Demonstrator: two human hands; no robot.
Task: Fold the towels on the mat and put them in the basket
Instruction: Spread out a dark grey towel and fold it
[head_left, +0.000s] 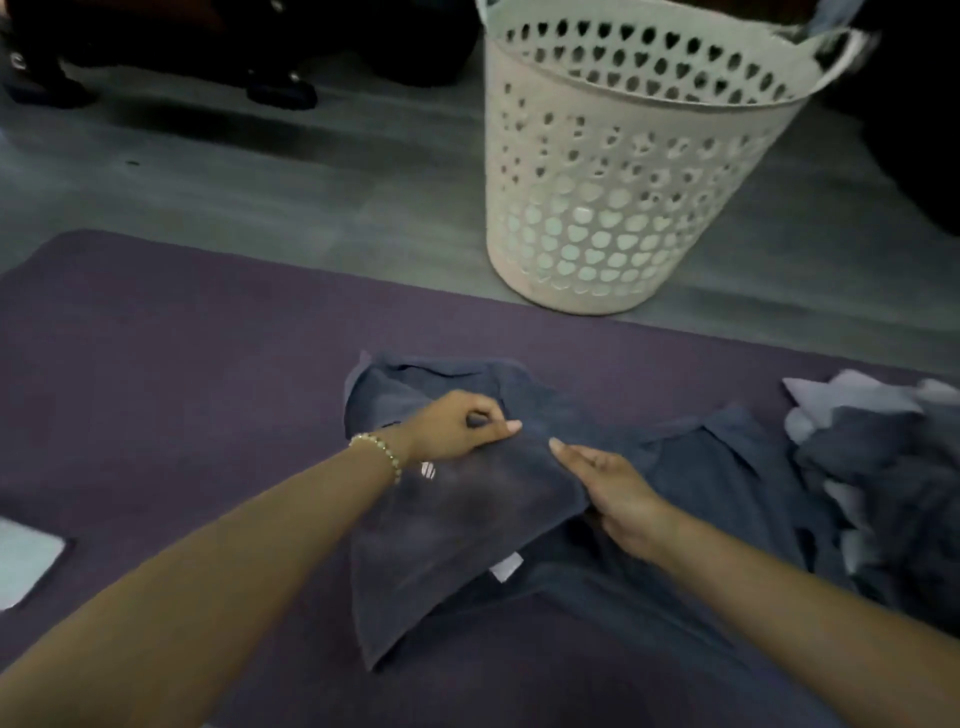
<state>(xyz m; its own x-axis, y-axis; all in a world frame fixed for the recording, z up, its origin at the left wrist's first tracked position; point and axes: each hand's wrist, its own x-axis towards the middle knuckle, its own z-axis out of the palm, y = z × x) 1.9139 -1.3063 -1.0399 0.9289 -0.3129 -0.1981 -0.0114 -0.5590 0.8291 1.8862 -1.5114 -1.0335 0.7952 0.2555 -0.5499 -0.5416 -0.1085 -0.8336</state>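
Observation:
A dark blue-grey towel (457, 530) lies partly folded on the purple mat (171, 364), its folded flap lifted toward me. My left hand (457, 428), with a bead bracelet at the wrist, pinches the flap's far edge. My right hand (613, 493) grips the flap's right edge, thumb on top. A second dark towel (701, 483) spreads out under and to the right of it. The cream plastic basket (613, 171), pierced with heart-shaped holes, stands upright on the floor just beyond the mat; some cloth hangs at its rim.
A heap of unfolded grey and dark towels (883, 467) sits at the mat's right end. A pale flat object (26, 566) lies at the left edge. Grey floor (260, 197) stretches beyond the mat, with dark furniture legs at the far side.

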